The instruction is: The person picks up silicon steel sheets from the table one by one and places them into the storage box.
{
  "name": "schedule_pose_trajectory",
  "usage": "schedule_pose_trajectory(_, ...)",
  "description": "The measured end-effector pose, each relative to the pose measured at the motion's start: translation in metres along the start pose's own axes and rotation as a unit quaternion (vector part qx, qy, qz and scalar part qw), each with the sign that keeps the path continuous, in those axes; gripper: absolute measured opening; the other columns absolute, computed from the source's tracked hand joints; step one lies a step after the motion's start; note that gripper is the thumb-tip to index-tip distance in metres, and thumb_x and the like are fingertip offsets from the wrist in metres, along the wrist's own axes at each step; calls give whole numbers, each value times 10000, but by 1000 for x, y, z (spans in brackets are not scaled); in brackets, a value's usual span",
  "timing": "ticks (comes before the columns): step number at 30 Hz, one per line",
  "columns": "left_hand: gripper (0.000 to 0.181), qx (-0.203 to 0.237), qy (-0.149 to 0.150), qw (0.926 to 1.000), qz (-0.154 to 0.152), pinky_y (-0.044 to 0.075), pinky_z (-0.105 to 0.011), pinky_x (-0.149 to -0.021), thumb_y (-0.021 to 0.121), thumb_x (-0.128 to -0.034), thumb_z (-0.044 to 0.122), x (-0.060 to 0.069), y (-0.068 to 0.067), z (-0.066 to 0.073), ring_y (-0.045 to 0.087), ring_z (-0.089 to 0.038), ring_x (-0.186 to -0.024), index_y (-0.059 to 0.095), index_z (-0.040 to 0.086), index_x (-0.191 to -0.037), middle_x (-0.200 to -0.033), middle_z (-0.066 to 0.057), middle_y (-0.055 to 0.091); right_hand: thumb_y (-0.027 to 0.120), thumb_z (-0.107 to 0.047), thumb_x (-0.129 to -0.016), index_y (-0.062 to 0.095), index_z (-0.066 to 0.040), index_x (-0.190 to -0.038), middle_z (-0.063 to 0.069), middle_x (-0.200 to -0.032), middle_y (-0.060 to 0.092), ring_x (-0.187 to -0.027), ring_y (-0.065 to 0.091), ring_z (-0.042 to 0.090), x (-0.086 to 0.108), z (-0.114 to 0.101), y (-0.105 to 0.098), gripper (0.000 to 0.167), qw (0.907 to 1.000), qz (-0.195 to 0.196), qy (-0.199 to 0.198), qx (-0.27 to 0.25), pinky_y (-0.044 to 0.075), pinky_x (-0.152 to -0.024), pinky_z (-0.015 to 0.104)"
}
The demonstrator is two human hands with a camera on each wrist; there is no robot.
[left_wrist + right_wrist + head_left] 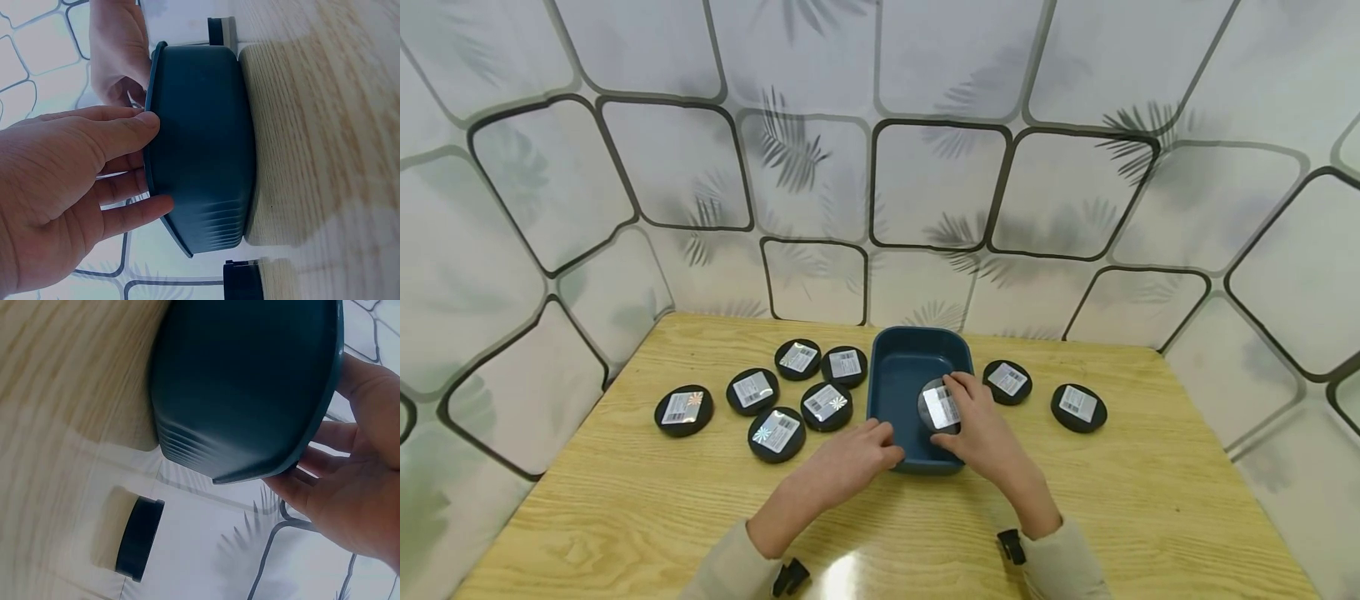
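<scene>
A dark blue rectangular bin (904, 392) stands on the table. My left hand (850, 462) holds its near left rim, with the thumb on the outer wall in the left wrist view (75, 162). Over the right side of the bin, my right hand (988, 429) grips a round black disc (938, 407) with a white label facing up. In the right wrist view the bin wall (244, 387) hides the disc, and the fingers of my right hand (356, 456) reach behind the rim.
Several black labelled discs lie left of the bin, among them one at the far left (683, 410). Two more are on the right, one close to the bin (1007, 382) and one farther out (1078, 407). A patterned curtain (940, 183) surrounds the wooden table (625, 500).
</scene>
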State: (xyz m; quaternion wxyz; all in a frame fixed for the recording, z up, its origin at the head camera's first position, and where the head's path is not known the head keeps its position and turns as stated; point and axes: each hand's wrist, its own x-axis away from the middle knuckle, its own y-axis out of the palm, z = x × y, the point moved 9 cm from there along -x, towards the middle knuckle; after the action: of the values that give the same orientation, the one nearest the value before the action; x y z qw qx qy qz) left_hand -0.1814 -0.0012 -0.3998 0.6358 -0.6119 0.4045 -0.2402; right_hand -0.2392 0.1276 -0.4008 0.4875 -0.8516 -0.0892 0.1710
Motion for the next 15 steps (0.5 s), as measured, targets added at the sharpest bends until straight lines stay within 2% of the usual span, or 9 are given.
schedule_pose_trajectory(9, 133, -23, 23, 10000, 72, 455, -204, -679, 647, -937, 146, 0, -1, 0, 514, -112, -793, 743, 205, -1008, -877, 32, 546, 893, -203, -733, 455, 74, -1421, 247, -1437, 437, -1333, 425, 417, -2, 0, 6, 862, 9993, -90, -199, 290, 423, -1049, 518)
schedule_pose_trajectory(15, 138, -25, 1, 10000, 17, 456, -209, -683, 644, -939, 141, 1, 1, 0, 516, -117, -795, 742, 205, -1013, -880, 29, 547, 896, -206, -727, 461, 75, -1414, 244, -1430, 454, -1317, 449, 412, -4, 1, 12, 860, 9988, -225, -220, 364, 427, -1048, 512)
